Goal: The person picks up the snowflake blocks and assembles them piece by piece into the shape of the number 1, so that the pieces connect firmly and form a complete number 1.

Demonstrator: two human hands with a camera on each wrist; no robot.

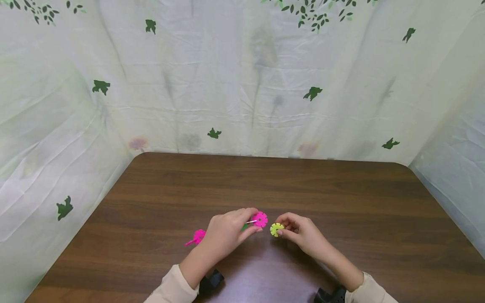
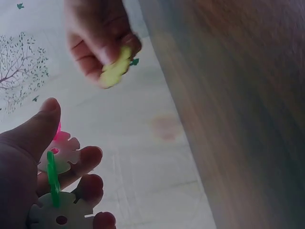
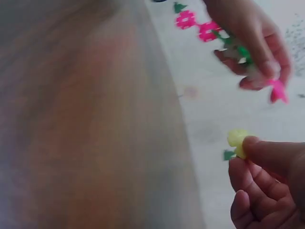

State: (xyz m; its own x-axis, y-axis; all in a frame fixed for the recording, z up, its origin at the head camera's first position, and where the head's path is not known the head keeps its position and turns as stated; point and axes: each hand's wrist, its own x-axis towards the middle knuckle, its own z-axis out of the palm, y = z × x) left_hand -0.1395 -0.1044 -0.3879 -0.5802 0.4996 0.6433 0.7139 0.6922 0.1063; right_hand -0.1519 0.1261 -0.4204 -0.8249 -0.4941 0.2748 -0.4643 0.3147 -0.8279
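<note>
My left hand [image 1: 226,232] holds a chain of slotted plastic discs joined edge to edge. A pink disc [image 1: 259,219] sticks out past its thumb and fingertips, and more pink discs [image 1: 198,236] trail behind the wrist. In the left wrist view, a green disc [image 2: 53,179] and a whitish disc [image 2: 74,210] lie along the palm, partly covered by fingers. Between thumb and fingers, my right hand [image 1: 306,236] pinches a loose yellow slotted disc [image 1: 276,229]. This yellow disc is close to the pink end of the chain, with a small gap between them.
Both hands are above a brown wood-grain table [image 1: 341,189]. A pale curtain [image 1: 235,84] with green bird and leaf prints hangs behind the table and along its sides. Dark wrist devices [image 1: 212,281] show below the sleeves.
</note>
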